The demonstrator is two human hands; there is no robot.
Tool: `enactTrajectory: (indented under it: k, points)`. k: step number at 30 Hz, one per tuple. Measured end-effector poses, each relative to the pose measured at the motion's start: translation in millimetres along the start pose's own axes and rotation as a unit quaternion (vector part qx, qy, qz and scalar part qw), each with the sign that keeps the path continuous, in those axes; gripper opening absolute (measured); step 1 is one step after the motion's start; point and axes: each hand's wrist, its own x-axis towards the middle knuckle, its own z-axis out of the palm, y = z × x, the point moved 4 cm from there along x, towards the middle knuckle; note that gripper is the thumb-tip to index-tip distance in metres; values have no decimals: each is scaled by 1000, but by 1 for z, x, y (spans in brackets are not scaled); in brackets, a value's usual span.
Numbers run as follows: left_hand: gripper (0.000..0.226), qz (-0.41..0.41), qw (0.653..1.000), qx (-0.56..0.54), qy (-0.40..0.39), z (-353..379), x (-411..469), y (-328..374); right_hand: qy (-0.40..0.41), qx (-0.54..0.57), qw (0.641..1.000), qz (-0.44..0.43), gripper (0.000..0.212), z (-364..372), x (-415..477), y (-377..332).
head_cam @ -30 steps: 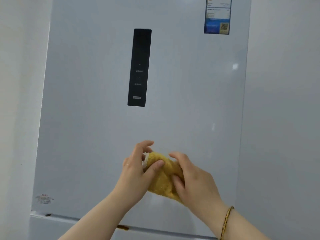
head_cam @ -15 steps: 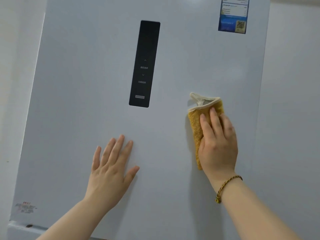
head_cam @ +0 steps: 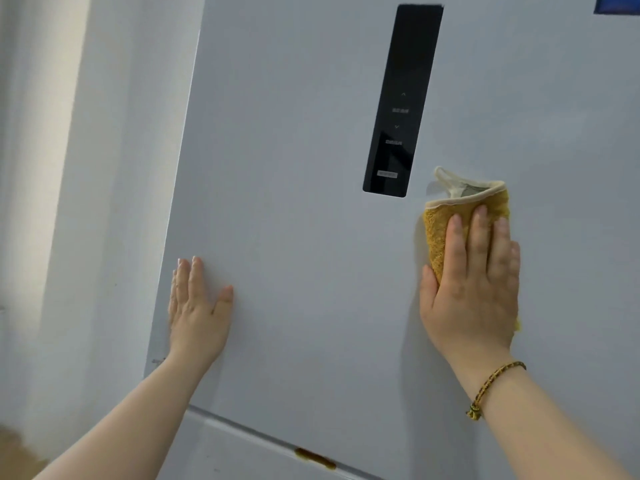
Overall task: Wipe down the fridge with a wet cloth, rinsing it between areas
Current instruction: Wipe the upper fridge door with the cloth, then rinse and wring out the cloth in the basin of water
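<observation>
A white fridge door (head_cam: pixel 294 168) fills the view, with a tall black control panel (head_cam: pixel 401 98) set into it. My right hand (head_cam: pixel 474 285) lies flat on a yellow cloth (head_cam: pixel 436 233) with a cream hem and loop, pressing it against the door just right of the panel's lower end. My left hand (head_cam: pixel 197 306) rests flat on the door near its left edge, fingers extended, holding nothing.
A pale wall (head_cam: pixel 86 202) runs along the fridge's left side. The seam to the lower door (head_cam: pixel 242 431) crosses the bottom, with a brown smear (head_cam: pixel 315 459) on it. A blue sticker corner (head_cam: pixel 616 5) shows at top right.
A second ago both hands held the cloth together low on the door. The right hand carried it up beside the panel, the left went flat on the door, and the view swung left.
</observation>
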Motion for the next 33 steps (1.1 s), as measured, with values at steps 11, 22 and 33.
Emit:
enactTrajectory:
  k: [11, 22, 33]
  points:
    - [45, -155, 968, -195, -15, -38, 18, -66, -7, 65, 994, -87, 51, 32, -5, -147]
    - [26, -144, 954, -240, -110, -92, 12, -88, -170, 459, 867, -91, 36, 34, -59, -295]
    - [13, -291, 945, -79, 128, -217, -61, -189, -499, 778, 344, 162, 33, 5, -155, -441]
